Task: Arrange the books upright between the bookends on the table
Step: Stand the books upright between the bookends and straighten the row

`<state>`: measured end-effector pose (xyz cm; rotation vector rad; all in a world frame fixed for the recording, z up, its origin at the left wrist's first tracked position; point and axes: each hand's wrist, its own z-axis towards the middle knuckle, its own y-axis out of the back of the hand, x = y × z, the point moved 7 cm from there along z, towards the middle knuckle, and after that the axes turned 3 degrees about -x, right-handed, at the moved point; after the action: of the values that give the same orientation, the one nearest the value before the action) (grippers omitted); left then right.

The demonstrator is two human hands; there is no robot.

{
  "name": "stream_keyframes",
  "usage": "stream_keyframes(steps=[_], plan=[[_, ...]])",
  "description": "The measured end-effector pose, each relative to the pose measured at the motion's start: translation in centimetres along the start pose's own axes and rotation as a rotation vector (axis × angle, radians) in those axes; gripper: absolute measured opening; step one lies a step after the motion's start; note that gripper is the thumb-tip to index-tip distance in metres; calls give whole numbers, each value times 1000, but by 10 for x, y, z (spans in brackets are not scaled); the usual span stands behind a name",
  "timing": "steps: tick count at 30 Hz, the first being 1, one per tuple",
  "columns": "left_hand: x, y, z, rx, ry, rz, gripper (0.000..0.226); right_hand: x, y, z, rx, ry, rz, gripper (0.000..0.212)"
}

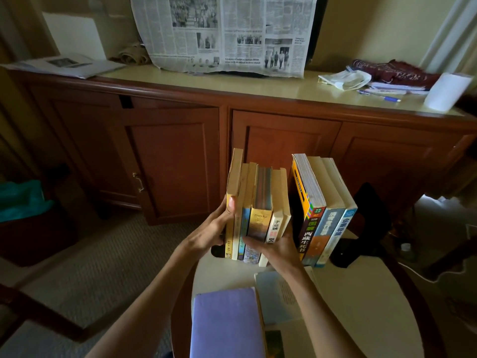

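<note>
Left hand point(214, 228) and right hand point(273, 248) clamp a cluster of five upright paperback books point(258, 208) from both sides, fingers curled round the spines, on the round cream desk point(361, 293), just left of three standing books point(322, 215) against the black metal bookend point(361, 223).

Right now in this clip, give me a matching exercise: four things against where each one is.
Things:
1. purple book
2. black bookend
3. newspaper
4. left hand

Places:
A. hanging over the sideboard top
B. lying flat at the near edge of the table
C. gripping the left end of the left group of upright books
D. standing at the right end of the row of books

Pairs: 1-B, 2-D, 3-A, 4-C
</note>
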<state>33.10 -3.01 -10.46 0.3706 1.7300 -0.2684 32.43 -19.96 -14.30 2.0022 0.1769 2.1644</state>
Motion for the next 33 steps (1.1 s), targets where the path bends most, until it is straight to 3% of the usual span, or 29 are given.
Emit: stream_keyframes(steps=[5,9,21,33], plan=[[3,-1,2,-17,-2,7,116,-9,1,1,36,16,-141,71],[3,2,-1,-45,-8,31,117,-11,-2,4,71,19,-199,71],[-1,9,-2,-165,-110,121,85,12,-3,6,56,99,-322,72],[1,5,2,-223,-127,221,93,16,-2,2,73,154,-310,69]])
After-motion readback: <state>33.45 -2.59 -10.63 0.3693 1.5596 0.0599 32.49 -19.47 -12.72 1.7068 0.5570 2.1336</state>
